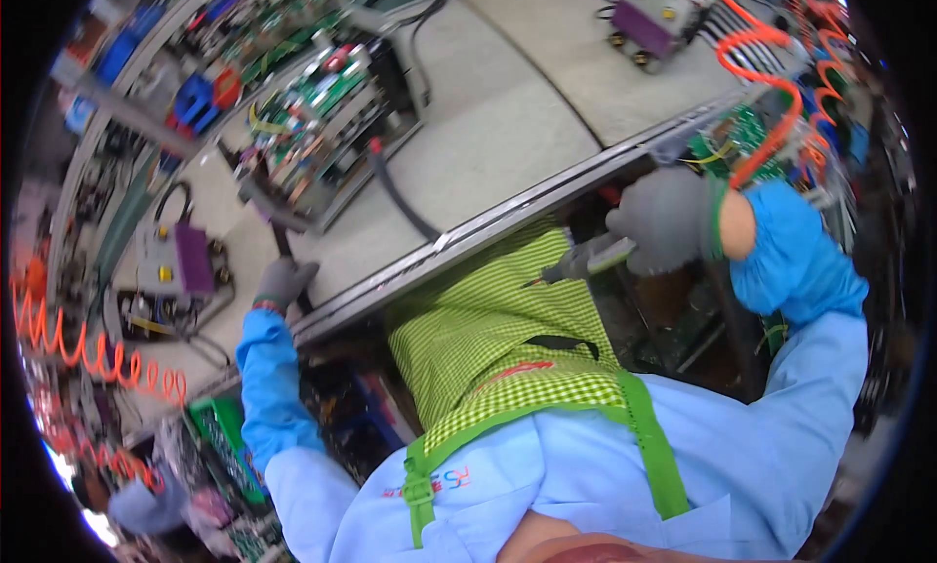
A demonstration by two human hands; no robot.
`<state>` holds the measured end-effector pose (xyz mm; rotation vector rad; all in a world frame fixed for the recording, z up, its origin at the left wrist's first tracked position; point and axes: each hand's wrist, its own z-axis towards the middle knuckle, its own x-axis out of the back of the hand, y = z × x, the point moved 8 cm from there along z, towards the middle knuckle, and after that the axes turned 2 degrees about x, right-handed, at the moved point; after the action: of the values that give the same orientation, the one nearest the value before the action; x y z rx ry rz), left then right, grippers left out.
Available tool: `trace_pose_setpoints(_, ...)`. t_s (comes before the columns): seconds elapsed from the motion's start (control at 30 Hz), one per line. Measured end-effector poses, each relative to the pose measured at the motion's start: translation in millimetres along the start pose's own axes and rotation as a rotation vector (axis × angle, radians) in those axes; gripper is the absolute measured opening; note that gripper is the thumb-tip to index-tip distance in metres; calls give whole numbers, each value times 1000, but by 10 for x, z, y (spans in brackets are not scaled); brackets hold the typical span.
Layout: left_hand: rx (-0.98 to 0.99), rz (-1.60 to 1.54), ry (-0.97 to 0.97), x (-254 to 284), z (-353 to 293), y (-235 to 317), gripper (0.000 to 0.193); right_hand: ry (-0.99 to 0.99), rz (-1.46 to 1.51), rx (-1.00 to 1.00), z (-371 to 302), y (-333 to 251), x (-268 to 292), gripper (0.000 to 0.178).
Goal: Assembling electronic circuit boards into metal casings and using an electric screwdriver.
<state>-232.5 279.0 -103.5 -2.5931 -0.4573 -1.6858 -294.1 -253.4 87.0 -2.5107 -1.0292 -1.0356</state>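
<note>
My right hand, in a grey glove, is closed round a hand tool with a tapered grey body and a thin dark tip. It is held past the bench's front edge, over my green checked apron, its tip toward the left; blur hides its exact kind. At the bench edge on the left, my grey-gloved left hand is closed on a black cable. That cable leads up toward an opened unit crowded with green circuit boards and wires. A thick black lead with a red end lies beside the unit.
Purple-and-grey modules stand at left and far right. Coiled orange hoses hang at right and left. A metal rail edges the bench. Blue bins and boards fill the back left. Another person is at lower left.
</note>
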Motion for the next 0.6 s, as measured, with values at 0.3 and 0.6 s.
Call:
trace_pose_setpoints(0.3,-188,-268,91,-87,96,405,59,-190,19,-234,1198,1321,-762,74)
trace_pose_setpoints(0.6,-395,-184,-65,-293,315,2282,65,-269,185,-187,1587,1694,-1149,71)
